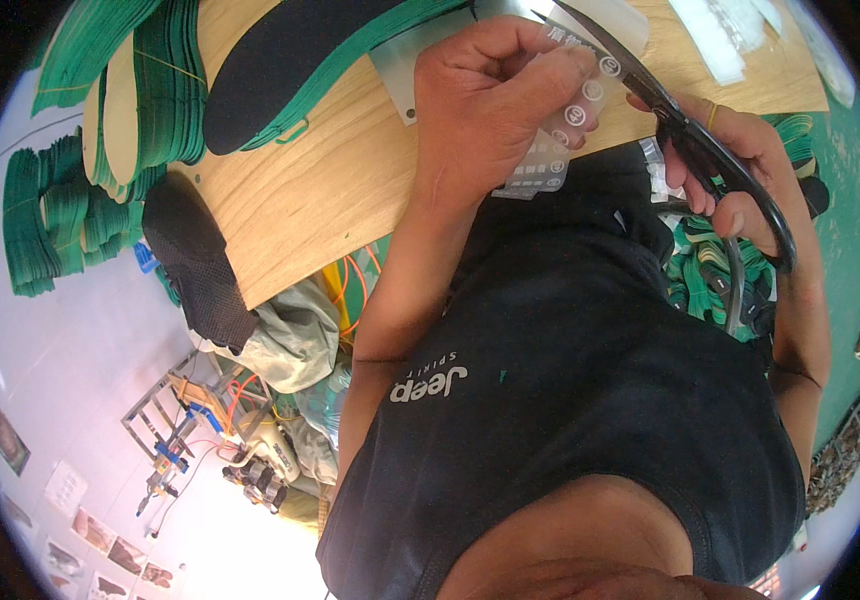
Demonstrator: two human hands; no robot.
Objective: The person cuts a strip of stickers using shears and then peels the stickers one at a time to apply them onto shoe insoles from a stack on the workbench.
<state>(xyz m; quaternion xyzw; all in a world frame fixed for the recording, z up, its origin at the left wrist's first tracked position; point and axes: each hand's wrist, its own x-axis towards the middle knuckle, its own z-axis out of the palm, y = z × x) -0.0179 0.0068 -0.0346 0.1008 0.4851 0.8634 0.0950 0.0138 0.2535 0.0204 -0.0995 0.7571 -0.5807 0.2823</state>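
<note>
My left hand [490, 110] pinches a small stack of translucent label strips [578, 108] with white print, thumb on top. The strips hang over the table edge, toward my dark shirt. In my right hand [750, 150] is a pair of black scissors [695, 140], its handles around my fingers and thumb. The scissor blades point up and left and lie right beside the upper edge of the strips. Whether they touch the strips I cannot tell.
Stacks of green insoles [168, 85] and a black-topped insole stack [295, 65] lie on the wooden table [340, 180] at the left. More clear sheets [725, 35] are at the far right. A black mesh piece [195, 250] hangs over the left table edge.
</note>
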